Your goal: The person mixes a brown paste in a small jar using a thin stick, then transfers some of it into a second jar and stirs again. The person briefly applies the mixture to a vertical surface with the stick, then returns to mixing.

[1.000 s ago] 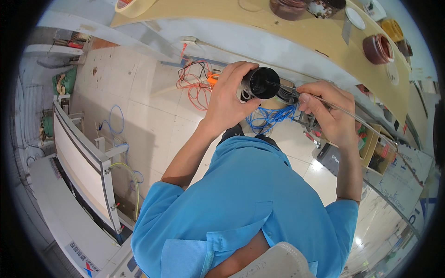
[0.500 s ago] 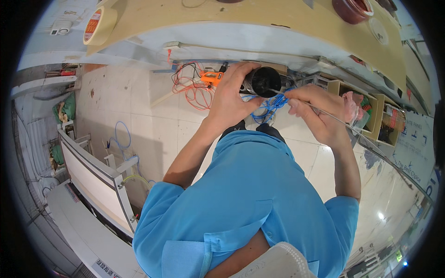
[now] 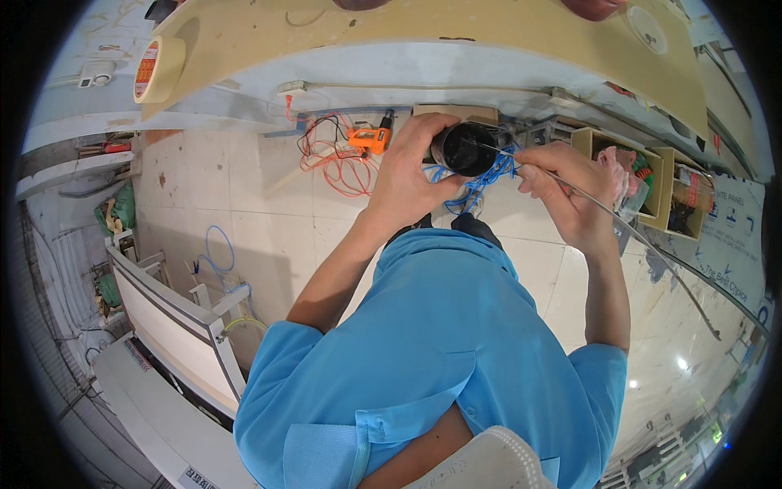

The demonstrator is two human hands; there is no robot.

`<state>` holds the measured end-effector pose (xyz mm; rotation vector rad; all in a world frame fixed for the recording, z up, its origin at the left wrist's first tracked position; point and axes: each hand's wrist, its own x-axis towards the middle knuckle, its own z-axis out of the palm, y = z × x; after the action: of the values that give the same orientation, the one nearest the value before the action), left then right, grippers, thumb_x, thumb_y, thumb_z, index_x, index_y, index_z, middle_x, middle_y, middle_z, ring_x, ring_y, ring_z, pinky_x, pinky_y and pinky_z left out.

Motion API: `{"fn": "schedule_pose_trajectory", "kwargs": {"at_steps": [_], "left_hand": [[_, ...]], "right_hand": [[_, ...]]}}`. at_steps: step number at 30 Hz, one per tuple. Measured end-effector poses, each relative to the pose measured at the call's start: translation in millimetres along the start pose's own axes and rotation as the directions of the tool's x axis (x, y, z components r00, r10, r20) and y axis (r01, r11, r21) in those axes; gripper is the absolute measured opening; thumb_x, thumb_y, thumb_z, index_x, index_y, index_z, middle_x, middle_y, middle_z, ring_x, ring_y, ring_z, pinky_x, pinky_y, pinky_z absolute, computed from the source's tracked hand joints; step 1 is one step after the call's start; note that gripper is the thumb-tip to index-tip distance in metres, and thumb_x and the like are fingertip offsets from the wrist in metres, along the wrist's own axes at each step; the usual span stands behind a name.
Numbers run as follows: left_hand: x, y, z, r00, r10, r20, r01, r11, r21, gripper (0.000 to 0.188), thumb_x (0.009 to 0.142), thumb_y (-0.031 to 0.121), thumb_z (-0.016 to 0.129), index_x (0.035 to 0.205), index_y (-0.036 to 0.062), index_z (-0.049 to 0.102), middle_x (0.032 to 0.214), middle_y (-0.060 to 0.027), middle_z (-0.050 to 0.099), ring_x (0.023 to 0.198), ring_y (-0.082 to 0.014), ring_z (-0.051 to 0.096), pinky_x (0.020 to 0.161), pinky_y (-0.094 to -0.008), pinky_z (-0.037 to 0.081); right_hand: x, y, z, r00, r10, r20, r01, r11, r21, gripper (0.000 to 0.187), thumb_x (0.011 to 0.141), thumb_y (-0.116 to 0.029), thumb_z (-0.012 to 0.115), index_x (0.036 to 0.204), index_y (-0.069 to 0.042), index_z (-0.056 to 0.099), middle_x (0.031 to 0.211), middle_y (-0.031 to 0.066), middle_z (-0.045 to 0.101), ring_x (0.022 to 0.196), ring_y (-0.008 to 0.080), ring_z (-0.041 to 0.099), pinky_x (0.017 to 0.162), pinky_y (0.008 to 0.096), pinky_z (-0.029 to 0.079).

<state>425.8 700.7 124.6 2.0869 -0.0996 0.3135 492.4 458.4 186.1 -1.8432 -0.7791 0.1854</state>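
Observation:
In front of my body, a black, round, open-topped container (image 3: 467,151) is gripped from its left side by my left hand (image 3: 410,175), fingers over the top and thumb below. Its dark mouth faces me. My right hand (image 3: 566,186) pinches a long thin metal rod (image 3: 643,238) between thumb and fingers. The rod's near tip reaches into the container's mouth, while its long tail slants down to the right past my wrist. What lies inside the container is too dark to make out.
A tan bench top (image 3: 391,37) runs across the far side, with a tape roll (image 3: 167,72) on it. On the floor are an orange power tool (image 3: 369,138), red cords (image 3: 338,169), blue tubing (image 3: 486,175) and cardboard boxes (image 3: 678,196). A white-panelled frame (image 3: 167,306) stands left.
The container's mouth has tilted slightly and shifted a little left and down. My right hand has moved slightly right, and the rod's tail end now hangs at a steeper slant.

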Motion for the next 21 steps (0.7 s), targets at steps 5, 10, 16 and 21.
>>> {"fn": "schedule_pose_trajectory", "kwargs": {"at_steps": [5, 10, 16, 21], "left_hand": [[0, 0, -3, 1.0, -0.012, -0.015, 0.012, 0.999, 0.034, 0.071, 0.067, 0.003, 0.091, 0.132, 0.0059, 0.064, 0.126, -0.0128, 0.067, 0.115, -0.0299, 0.067, 0.098, -0.0396, 0.053], [0, 2, -6, 1.0, 0.018, -0.024, -0.015, 0.996, 0.083, 0.072, 0.066, 0.003, 0.091, 0.132, 0.0062, 0.063, 0.127, -0.0133, 0.067, 0.116, -0.0321, 0.066, 0.098, -0.0407, 0.053], [-2, 4, -9, 0.998, 0.048, -0.047, -0.044, 0.995, 0.095, 0.071, 0.065, 0.002, 0.09, 0.131, 0.0064, 0.064, 0.127, -0.0135, 0.067, 0.118, -0.0334, 0.066, 0.1, -0.0417, 0.053], [-4, 3, -5, 0.998, 0.023, -0.064, -0.017, 0.995, 0.094, 0.074, 0.063, 0.001, 0.09, 0.132, 0.0071, 0.063, 0.128, -0.0133, 0.066, 0.119, -0.0341, 0.065, 0.102, -0.0423, 0.054]], "right_hand": [[-6, -5, -4, 0.996, -0.024, 0.085, 0.025, 1.0, -0.011, 0.013, 0.095, -0.003, 0.073, 0.107, 0.002, 0.075, 0.094, 0.0148, 0.075, 0.08, 0.0277, 0.072, 0.072, 0.0344, 0.057], [-2, -1, 2, 0.999, -0.034, 0.021, 0.034, 0.999, 0.01, 0.012, 0.094, -0.002, 0.073, 0.106, 0.001, 0.074, 0.093, 0.0144, 0.075, 0.079, 0.0271, 0.071, 0.072, 0.0353, 0.056], [-5, -8, -2, 0.997, -0.047, 0.059, 0.052, 0.995, -0.082, 0.012, 0.094, -0.001, 0.071, 0.105, 0.0, 0.074, 0.094, 0.0145, 0.075, 0.081, 0.0292, 0.072, 0.071, 0.0366, 0.056], [-4, -12, 1, 0.989, -0.097, 0.114, 0.105, 0.992, -0.068, 0.013, 0.093, -0.001, 0.071, 0.106, -0.001, 0.073, 0.096, 0.0146, 0.075, 0.081, 0.0305, 0.072, 0.071, 0.0374, 0.056]]}}
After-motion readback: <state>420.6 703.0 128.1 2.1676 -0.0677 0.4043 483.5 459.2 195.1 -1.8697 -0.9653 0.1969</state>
